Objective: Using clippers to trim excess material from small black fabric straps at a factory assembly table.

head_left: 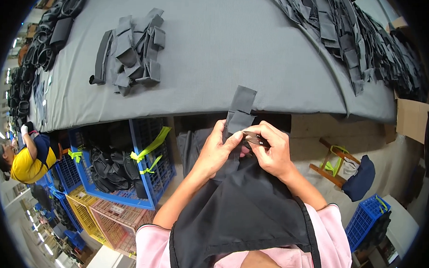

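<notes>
My left hand (215,152) pinches a dark grey fabric strip (242,101) just beyond the table's near edge, thumb on top. The strip's far end stands out past my fingers and overlaps the table edge. My right hand (273,149) is closed around small dark thread snips (256,138), whose tip points at the strip beside my left thumb. Both hands meet in front of my black apron (250,206). Part of the snips is hidden by my right fingers, and the strip's lower end is hard to tell from the dark cloth behind it.
A grey cloth-covered table (217,49) bears a small pile of grey strips (132,51) and a large heap of strips (340,39) at far right. Blue crates (149,179) with black goods stand at left, a wooden stool (334,162) at right. A co-worker in yellow (31,160) is far left.
</notes>
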Demonstrator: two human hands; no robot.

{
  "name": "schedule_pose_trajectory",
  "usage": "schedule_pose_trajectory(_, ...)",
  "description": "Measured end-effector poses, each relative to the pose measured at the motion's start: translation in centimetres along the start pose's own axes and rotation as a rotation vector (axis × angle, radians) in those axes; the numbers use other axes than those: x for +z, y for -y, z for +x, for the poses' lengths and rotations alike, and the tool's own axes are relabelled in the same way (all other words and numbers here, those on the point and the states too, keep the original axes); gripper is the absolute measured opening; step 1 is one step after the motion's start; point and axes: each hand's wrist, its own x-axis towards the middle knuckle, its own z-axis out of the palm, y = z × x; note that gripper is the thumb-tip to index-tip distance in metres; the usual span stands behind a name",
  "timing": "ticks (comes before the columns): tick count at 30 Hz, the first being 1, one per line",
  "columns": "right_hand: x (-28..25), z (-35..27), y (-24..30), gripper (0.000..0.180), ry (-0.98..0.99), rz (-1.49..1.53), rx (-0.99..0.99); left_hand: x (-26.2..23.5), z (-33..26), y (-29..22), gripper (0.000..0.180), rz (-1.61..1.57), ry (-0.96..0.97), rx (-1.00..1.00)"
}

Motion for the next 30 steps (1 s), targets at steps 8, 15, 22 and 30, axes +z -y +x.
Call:
schedule_pose_trajectory(8, -0.1, 2.7, -1.0, 0.014, 0.081, -0.183, -0.001, -0.7, 0.0, -0.2, 0.033, 0.027, 0.091, -0.03)
schedule_pose_trajectory(15, -2.3, 1.4, 1.0, 0.022, 0.199, -0.446, -0.079, -0.9, 0.2, -0.6, 0.032, 0.033, 0.1, -0.008)
schedule_pose_trajectory(22, -2.8, 2.0, 0.8, 0.024, 0.259, -0.498, -0.204, -0.8, -0.1, -0.8, 0.034, 0.091, 0.105, -0.003)
schedule_pose_trajectory(30, -2.8, 2.3, -0.4, 0.022, 0.268, -0.417, -0.285, -0.9, -0.6, -1.5, 0.034, 0.14, 0.165, 0.011)
